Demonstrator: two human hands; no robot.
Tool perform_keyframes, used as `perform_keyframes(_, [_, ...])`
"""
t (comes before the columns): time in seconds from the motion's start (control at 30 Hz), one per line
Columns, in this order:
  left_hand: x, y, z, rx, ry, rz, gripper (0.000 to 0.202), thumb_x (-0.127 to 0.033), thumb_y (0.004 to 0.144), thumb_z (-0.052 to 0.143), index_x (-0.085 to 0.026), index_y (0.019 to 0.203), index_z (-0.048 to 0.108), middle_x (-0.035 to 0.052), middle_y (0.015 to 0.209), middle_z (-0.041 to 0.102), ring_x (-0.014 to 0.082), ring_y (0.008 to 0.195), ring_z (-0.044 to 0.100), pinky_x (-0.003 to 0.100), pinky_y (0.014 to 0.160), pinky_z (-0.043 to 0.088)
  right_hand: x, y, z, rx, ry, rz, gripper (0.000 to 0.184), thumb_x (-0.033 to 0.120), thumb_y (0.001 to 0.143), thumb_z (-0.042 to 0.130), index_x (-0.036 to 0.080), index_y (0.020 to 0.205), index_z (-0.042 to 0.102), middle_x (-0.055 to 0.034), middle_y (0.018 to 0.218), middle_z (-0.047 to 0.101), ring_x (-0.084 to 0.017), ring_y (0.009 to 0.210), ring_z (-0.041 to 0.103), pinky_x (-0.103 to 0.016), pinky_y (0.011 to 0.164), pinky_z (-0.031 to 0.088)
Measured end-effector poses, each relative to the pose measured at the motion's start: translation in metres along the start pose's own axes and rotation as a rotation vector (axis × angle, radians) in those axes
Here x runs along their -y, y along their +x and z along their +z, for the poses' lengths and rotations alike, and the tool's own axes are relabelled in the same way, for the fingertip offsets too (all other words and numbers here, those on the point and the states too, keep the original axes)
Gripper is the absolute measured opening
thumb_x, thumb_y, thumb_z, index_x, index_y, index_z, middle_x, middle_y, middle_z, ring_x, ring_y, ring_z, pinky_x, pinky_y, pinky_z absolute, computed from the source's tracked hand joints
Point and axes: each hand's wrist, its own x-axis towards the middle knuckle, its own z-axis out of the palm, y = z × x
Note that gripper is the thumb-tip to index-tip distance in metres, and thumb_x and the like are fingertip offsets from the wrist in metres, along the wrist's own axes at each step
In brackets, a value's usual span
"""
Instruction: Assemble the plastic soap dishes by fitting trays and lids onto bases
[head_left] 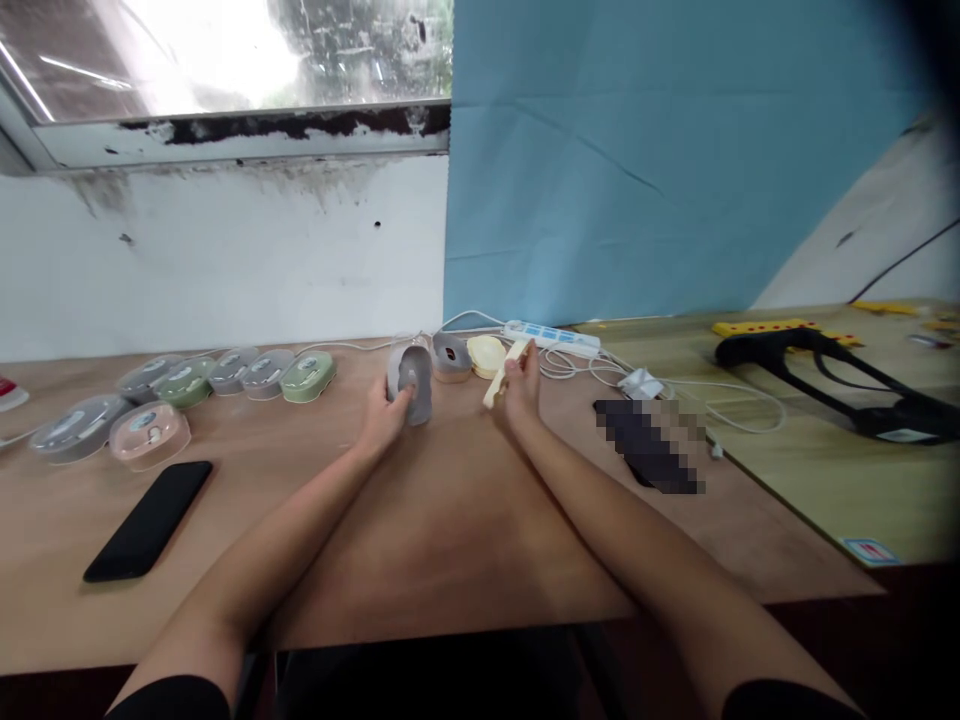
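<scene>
The left hand (385,415) grips a grey container (420,372) at the middle of the scene, the thumb pressed into its hollow; the shell is rounded, tipped with its open side showing, and a clear rim curves over its far left side. The right hand (523,385), fingers closed in a narrow pinch, holds a cream piece (498,386) seen nearly edge-on, thin and slanting, pale and matte. Just beyond and between the hands sit a grey-and-peach container (451,362) with a dark opening and a round cream part (487,354).

The brown tabletop (450,540) runs as bare wood from the hands to its near edge, between the forearms. Farther right, its slanting right edge meets a yellowish table (795,480). On the far side, a white power strip (553,338) and looped cables (562,366) crowd the space beyond the right hand. To the left, lidded containers (187,382) and a black phone (150,522) bound the room; a partly pixelated dark object (637,440) lies right of the right hand.
</scene>
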Motion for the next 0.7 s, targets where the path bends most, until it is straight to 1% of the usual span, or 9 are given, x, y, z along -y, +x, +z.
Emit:
perform_keyframes(0.1, [-0.011, 0.036, 0.018, -0.083, 0.121, 0.046, 0.036, -0.036, 0.085, 0.051, -0.019, 0.117, 0.052, 0.008, 0.115, 0.065, 0.023, 0.105, 0.061, 0.034, 0.088, 0.048, -0.012, 0.041, -0.01, -0.128, -0.299, 0.048, 0.072, 0.061, 0.086, 0.04, 0.014, 0.142, 0.035, -0.0166, 0.13, 0.053, -0.03, 0.121, 0.05, -0.045, 0.097, 0.043])
perform_keyframes(0.2, [-0.017, 0.081, 0.051, -0.057, 0.216, 0.021, 0.04, -0.028, 0.087, 0.047, -0.018, 0.126, 0.045, 0.0101, 0.123, 0.061, 0.0247, 0.114, 0.057, 0.036, 0.094, 0.046, -0.024, 0.081, -0.008, -0.147, -0.537, 0.142, 0.075, 0.062, 0.082, 0.047, 0.008, 0.135, 0.044, -0.022, 0.129, 0.054, -0.034, 0.122, 0.05, -0.047, 0.1, 0.04])
perform_keyframes(0.27, [-0.018, 0.106, 0.072, -0.003, 0.316, -0.033, 0.035, -0.025, 0.087, 0.045, -0.016, 0.121, 0.048, 0.0129, 0.119, 0.061, 0.0269, 0.113, 0.058, 0.038, 0.093, 0.046, -0.031, 0.1, -0.002, -0.102, -0.691, 0.183, 0.074, 0.061, 0.078, 0.055, 0.007, 0.128, 0.051, -0.0238, 0.125, 0.057, -0.035, 0.118, 0.054, -0.045, 0.098, 0.042])
perform_keyframes(0.33, [-0.017, 0.122, 0.087, 0.023, 0.396, -0.068, 0.033, -0.024, 0.086, 0.045, -0.015, 0.117, 0.051, 0.0166, 0.118, 0.06, 0.0303, 0.114, 0.056, 0.042, 0.094, 0.045, -0.037, 0.109, 0.005, 0.055, -0.845, 0.229, 0.065, 0.058, 0.074, 0.061, 0.009, 0.116, 0.061, -0.0219, 0.114, 0.064, -0.034, 0.109, 0.06, -0.042, 0.093, 0.045])
perform_keyframes(0.4, [-0.013, 0.128, 0.094, 0.042, 0.452, -0.078, 0.031, -0.026, 0.085, 0.048, -0.013, 0.113, 0.054, 0.0206, 0.119, 0.058, 0.0344, 0.116, 0.054, 0.046, 0.095, 0.043, -0.043, 0.108, 0.01, 0.267, -0.961, 0.219, 0.05, 0.053, 0.075, 0.063, 0.012, 0.102, 0.068, -0.0187, 0.106, 0.069, -0.032, 0.103, 0.063, -0.039, 0.089, 0.047])
perform_keyframes(0.47, [-0.009, 0.126, 0.094, 0.039, 0.543, -0.058, 0.034, -0.032, 0.086, 0.049, -0.011, 0.113, 0.056, 0.0242, 0.124, 0.053, 0.0378, 0.119, 0.051, 0.049, 0.097, 0.041, -0.049, 0.1, 0.01, 0.401, -0.994, 0.12, 0.041, 0.049, 0.08, 0.059, 0.014, 0.097, 0.071, -0.0172, 0.111, 0.068, -0.03, 0.106, 0.062, -0.038, 0.092, 0.047])
perform_keyframes(0.6, [-0.003, 0.112, 0.084, -0.057, 0.737, 0.122, 0.05, -0.045, 0.09, 0.044, -0.011, 0.126, 0.053, 0.0252, 0.137, 0.042, 0.0391, 0.127, 0.043, 0.052, 0.102, 0.034, -0.058, 0.079, -0.004, 0.329, -0.889, -0.056, 0.047, 0.048, 0.085, 0.053, 0.015, 0.115, 0.066, -0.0169, 0.137, 0.052, -0.031, 0.124, 0.051, -0.045, 0.104, 0.039])
perform_keyframes(0.63, [-0.001, 0.108, 0.081, -0.047, 0.756, 0.186, 0.052, -0.048, 0.091, 0.043, -0.012, 0.127, 0.053, 0.0235, 0.137, 0.043, 0.0383, 0.127, 0.042, 0.052, 0.103, 0.032, -0.059, 0.075, -0.009, 0.296, -0.86, -0.089, 0.05, 0.05, 0.085, 0.054, 0.014, 0.119, 0.064, -0.0169, 0.141, 0.049, -0.032, 0.127, 0.048, -0.047, 0.107, 0.037])
perform_keyframes(0.7, [0.001, 0.099, 0.075, 0.054, 0.789, 0.299, 0.051, -0.054, 0.088, 0.047, -0.017, 0.121, 0.058, 0.0194, 0.136, 0.046, 0.0377, 0.127, 0.043, 0.052, 0.105, 0.03, -0.059, 0.068, -0.015, 0.252, -0.817, -0.167, 0.054, 0.052, 0.085, 0.055, 0.014, 0.123, 0.062, -0.016, 0.143, 0.047, -0.033, 0.133, 0.042, -0.05, 0.111, 0.031])
